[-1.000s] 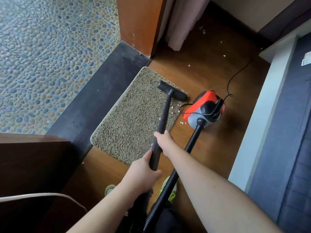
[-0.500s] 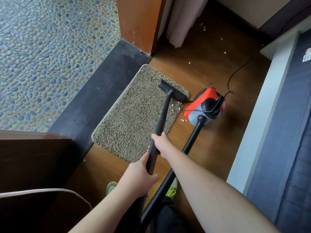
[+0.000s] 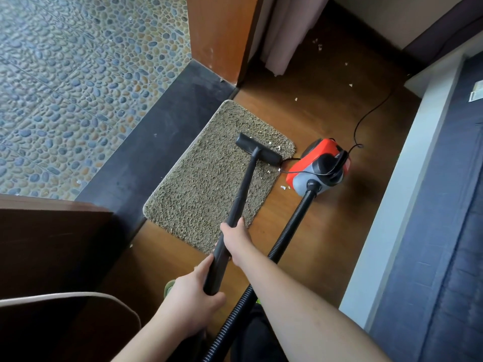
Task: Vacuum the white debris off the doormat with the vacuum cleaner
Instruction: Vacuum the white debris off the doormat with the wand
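Gripping the black wand (image 3: 241,194), the right hand (image 3: 235,237) wraps it higher up while the left hand (image 3: 194,296) clasps its lower end. Its nozzle (image 3: 258,152) rests on the doormat (image 3: 209,184) toward two o'clock, white debris (image 3: 277,147) just beside it. At three o'clock of the doormat sits the red vacuum cleaner (image 3: 320,167) on the wooden floor (image 3: 326,113), hose (image 3: 282,241) attached.

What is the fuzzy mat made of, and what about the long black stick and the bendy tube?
The doormat looks like shaggy tan fibre, judging by its rough, tufted pile. The wand seems to be smooth matte black plastic, though it could be painted metal. The hose looks like ribbed flexible black plastic.
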`<state>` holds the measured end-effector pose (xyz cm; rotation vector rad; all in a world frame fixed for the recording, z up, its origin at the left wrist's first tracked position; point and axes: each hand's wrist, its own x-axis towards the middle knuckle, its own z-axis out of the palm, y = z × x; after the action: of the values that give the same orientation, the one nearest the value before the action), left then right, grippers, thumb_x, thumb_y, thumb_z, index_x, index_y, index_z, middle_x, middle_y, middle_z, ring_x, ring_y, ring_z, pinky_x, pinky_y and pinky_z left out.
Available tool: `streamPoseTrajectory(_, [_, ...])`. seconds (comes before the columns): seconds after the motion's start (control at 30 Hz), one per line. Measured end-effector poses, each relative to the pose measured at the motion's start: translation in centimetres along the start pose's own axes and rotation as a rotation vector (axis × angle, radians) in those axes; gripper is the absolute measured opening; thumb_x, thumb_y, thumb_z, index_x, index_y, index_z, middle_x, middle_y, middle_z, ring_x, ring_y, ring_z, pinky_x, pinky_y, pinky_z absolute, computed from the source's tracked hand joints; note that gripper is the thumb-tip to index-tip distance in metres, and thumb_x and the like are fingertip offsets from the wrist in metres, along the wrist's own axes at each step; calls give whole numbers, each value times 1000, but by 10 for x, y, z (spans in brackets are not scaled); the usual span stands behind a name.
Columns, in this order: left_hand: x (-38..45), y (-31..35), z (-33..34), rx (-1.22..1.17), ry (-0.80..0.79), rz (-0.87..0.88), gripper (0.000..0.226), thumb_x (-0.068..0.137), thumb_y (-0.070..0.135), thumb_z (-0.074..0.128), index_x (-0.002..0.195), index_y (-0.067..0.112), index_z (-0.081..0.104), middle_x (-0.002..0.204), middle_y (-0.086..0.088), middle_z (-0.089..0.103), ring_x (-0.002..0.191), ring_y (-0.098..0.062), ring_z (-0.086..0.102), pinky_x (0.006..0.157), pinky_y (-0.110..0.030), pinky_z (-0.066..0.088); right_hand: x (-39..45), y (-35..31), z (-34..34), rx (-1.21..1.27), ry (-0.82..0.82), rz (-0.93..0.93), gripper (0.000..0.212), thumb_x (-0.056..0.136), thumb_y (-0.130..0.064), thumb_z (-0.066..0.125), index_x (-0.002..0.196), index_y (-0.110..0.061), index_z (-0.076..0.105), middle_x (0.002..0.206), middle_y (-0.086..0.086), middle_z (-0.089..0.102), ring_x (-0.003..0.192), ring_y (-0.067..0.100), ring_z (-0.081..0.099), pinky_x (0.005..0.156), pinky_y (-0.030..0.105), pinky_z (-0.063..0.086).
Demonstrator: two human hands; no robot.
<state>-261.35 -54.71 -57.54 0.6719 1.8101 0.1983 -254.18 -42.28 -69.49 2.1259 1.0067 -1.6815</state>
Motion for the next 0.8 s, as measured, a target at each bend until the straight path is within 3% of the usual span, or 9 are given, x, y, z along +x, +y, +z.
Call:
streamPoseTrajectory(0.1, [0,1,2,-40,-2,-1,84,75,35,65,151,42,29,101,8,64,77,-1,62,61,-6,42,2,1,-3,-4,10,-17,71,101,-34,48,158,-30,6,133,5,51,93,22,51,74,34,48])
streamPoseTrajectory(0.2, [7,7,4,-44,-15,10,84,74,35,64,151,42,30,101,6,66,87,-9,65,71,-14,47,6,-4,-12,8,39,-34,72,99,-35,49,158,-32,6,121,4,53,92,22,61,70,33,53])
streamPoseTrajectory(0.27, [13,15,5,-66,-28,17,84,74,33,65,151,41,31,97,7,66,78,-6,65,68,-12,47,11,-9,-18,26,58,-45,74,98,-36,50,157,-32,7,114,1,54,88,23,64,69,36,58])
streamPoseTrajectory(0.4, [27,30,3,-98,-66,37,86,74,30,65,152,38,30,94,7,68,54,0,61,60,-15,53,21,-22,-27,79,43,-42,79,93,-39,53,157,-32,7,122,6,57,99,31,66,82,45,59])
streamPoseTrajectory(0.53, [39,48,-1,-104,-92,55,83,76,25,63,152,34,31,90,1,71,45,-7,63,57,-25,58,25,-36,-40,108,56,-44,76,95,-37,52,157,-30,9,137,8,49,111,32,60,92,46,54])
streamPoseTrajectory(0.6, [44,57,-4,-102,-107,57,77,77,22,63,149,33,35,85,-2,70,47,-15,65,56,-31,60,31,-41,-43,143,66,-47,75,91,-38,54,155,-27,17,136,10,51,109,33,61,85,42,55])
streamPoseTrajectory(0.7, [47,68,-7,-130,-136,41,74,79,17,61,146,34,36,80,-5,69,50,-29,69,48,-39,59,54,-39,-43,185,67,-25,81,73,-43,55,148,-28,27,133,15,55,105,36,65,83,51,58])
streamPoseTrajectory(0.8, [48,73,-6,-103,-139,40,76,79,17,61,147,36,35,85,-3,67,50,-30,69,49,-40,59,58,-37,-47,168,63,-18,73,83,-42,55,149,-28,26,133,13,55,105,36,65,84,49,58])
